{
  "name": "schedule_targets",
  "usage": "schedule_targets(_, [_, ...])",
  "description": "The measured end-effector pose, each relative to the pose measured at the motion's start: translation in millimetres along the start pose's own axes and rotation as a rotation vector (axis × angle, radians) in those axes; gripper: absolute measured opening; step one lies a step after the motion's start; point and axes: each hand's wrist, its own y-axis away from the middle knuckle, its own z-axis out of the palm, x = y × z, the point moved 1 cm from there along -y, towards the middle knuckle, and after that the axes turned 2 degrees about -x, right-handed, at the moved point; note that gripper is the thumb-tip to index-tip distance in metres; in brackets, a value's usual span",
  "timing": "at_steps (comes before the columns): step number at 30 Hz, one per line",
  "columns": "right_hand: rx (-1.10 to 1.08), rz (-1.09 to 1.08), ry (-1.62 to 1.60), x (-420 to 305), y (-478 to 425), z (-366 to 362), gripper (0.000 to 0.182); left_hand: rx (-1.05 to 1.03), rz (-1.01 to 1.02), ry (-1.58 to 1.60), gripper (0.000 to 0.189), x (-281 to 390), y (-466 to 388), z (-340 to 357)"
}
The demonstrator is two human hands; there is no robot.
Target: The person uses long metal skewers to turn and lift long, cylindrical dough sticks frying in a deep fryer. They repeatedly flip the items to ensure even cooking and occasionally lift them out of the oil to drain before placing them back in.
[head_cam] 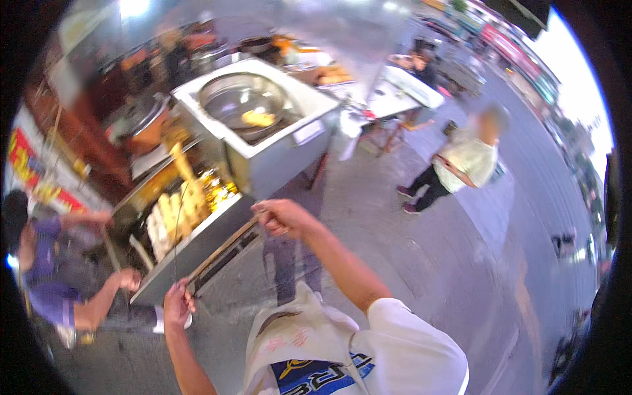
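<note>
My right hand point(280, 217) is closed round the upper end of a long wooden stick point(222, 252), held slantwise in front of a metal-sided fryer point(197, 242). Near the stick's lower end is my left hand point(177, 303), closed round a thin dark rod point(176, 247) that rises over the fryer. Several long pieces of pale to golden fried dough point(177, 212) lie in the fryer, one sticking up above the others. Bright golden oil point(215, 187) shows beside them. Blur hides whether the left fingers also touch the stick.
A co-worker in purple point(49, 276) stands at the left, hands near the fryer's edge. Beyond the fryer is a white-topped metal stand point(266, 153) with a round pan point(242, 106) holding yellow food. A white table point(395, 98) stands farther back. Another person point(466, 158) stands at the right.
</note>
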Motion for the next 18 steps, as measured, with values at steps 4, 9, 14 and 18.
schedule_targets(4, [0.012, -0.009, -0.119, -14.6, 32.2, -9.9, 0.031, 0.002, -0.022, 0.044, 0.017, 36.6, 17.4, 23.0])
schedule_targets(9, [-0.019, 0.055, -0.218, 19.0, 7.5, -14.3, 0.028, 0.033, -0.068, 0.102, 0.011, 45.3, 36.5, 14.1])
schedule_targets(14, [-0.108, 0.019, -0.29, 15.9, 22.2, -20.7, 0.035, 0.003, -0.014, 0.064, 0.012, 47.7, 47.8, 7.9])
schedule_targets(18, [-0.161, -0.002, -0.261, 11.8, 10.2, -12.2, 0.03, 0.124, 0.098, 0.043, 0.014, 53.3, 58.1, 12.5])
